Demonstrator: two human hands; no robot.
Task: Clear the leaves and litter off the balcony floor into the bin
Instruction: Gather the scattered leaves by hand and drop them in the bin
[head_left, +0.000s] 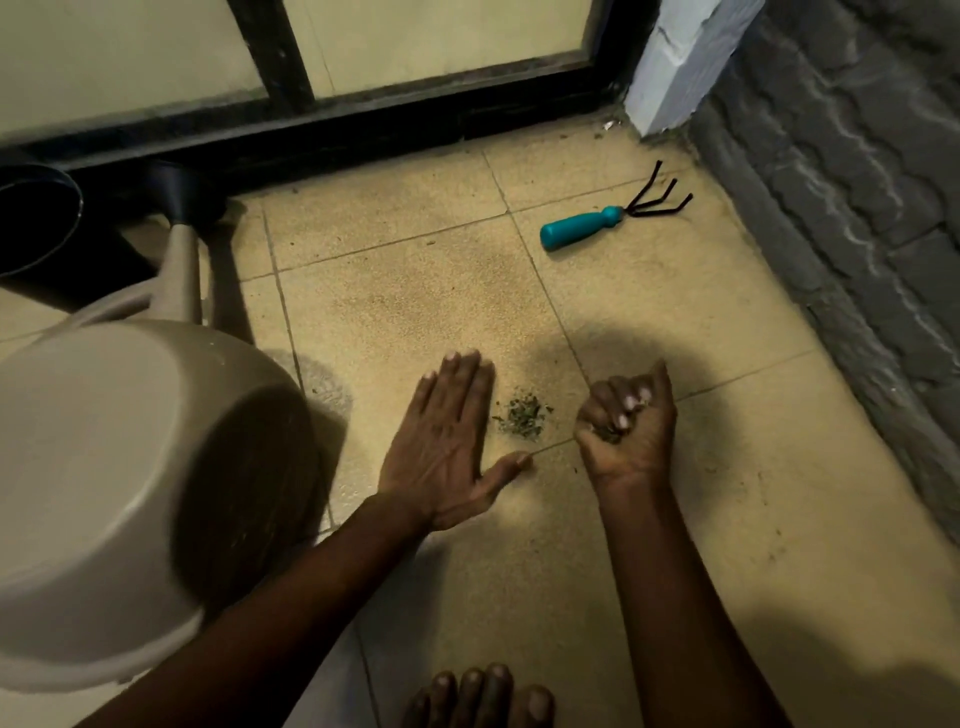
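Observation:
A small heap of crushed dry leaves (522, 414) lies on the beige tiled floor (415, 291) between my hands. My left hand (447, 441) lies flat on the tile just left of the heap, fingers straight and thumb spread toward it. My right hand (626, 423) is to the right of the heap, fingers curled around a clump of leaf bits that shows at the fist's lower edge. A few loose crumbs dot the tile near both hands.
A beige watering can (119, 499) with a dark rose fills the left side. A black pot (36, 218) stands at far left. A teal-handled hand rake (613, 215) lies by the grey brick wall (857, 208). A dark-framed door (363, 104) runs along the back. My toes (478, 696) show below.

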